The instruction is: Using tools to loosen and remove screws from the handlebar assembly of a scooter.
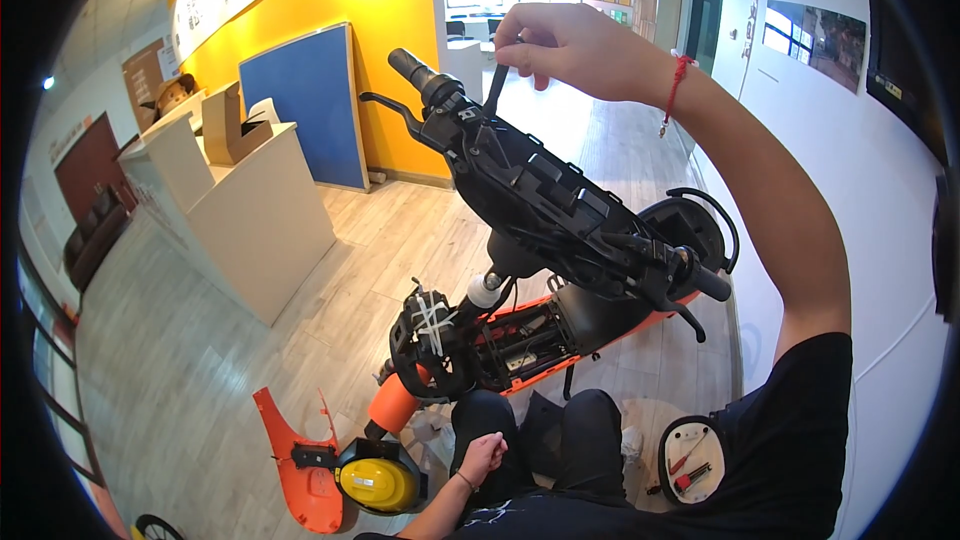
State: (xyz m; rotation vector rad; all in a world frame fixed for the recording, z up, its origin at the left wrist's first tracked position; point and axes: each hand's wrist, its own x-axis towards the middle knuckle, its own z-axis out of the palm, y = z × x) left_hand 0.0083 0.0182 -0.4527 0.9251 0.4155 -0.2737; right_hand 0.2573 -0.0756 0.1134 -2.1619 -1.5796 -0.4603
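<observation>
Scooter (560,205) stands near orange panel (310,490) and counter (262,230).

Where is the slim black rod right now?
Upper middle of the head view: the slim black rod is in the right hand, right of the upper handlebar grip.

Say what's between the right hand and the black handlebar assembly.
A slim black rod, pinched by the right hand, reaches down to the handlebar assembly in the head view.
</observation>
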